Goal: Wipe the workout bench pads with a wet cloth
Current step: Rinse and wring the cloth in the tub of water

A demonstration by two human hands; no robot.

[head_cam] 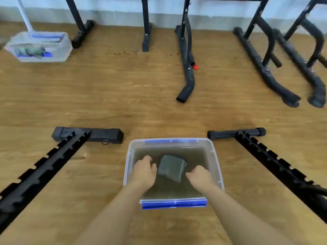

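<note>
Left hand: is reaching into the tub with fingers curling downward, lying just beside the left edge of the cloth; the fingertips are hiding under the knuckles, so whether it is gripping the cloth cannot be told.
Right hand: is reaching in with fingers curling toward the cloth's near right corner; contact or a pinch cannot be told.
Cloth: grey, ribbed in texture, folded to a rough rectangle, is lying tilted between the two hands at the middle of the tub; how far it is sitting under the water is unclear.
Water: is looking murky and brownish, obscuring the tub bottom.
Tub: clear plastic with blue clips on the near and far rims, is standing on the wooden floor; both forearms are crossing its near rim.
Notched rails: one black rail is running off the left edge of the view, another off the right edge.
Far left corner of the floor: a second clear tub is holding a white pole; its contents are blurring.
Far edge of the floor: black frame legs are being cut off at the top.
</note>
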